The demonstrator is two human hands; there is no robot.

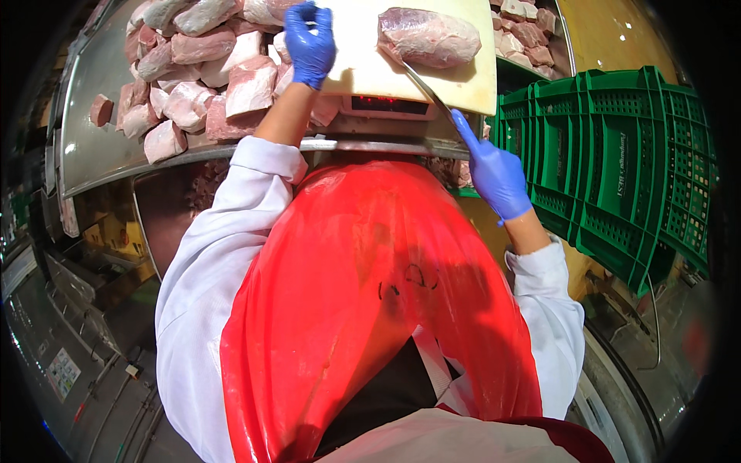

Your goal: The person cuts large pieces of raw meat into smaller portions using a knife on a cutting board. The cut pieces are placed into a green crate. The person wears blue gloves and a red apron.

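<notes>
My gloved left hand (310, 45) is at the board's upper left, beside the pile of pale pork chunks (193, 46), its fingers loosely bent and apart with nothing visible in them. On the cream cutting board (471, 92) lies a long raw piece of pork (428, 37). My gloved right hand (495, 176) grips a long knife (423, 86), index finger stretched along it, the blade angled up-left so that its tip is at the lower left end of that piece. The knife's handle is hidden in my hand. A device with a red display (386, 106) sits under the board's front edge.
The metal table (93, 158) carries the pile at left. A container of cut meat (525, 35) stands beyond the board at right. Green plastic crates (583, 174) fill the right side beside my arm. The table's front rail runs just above my red apron.
</notes>
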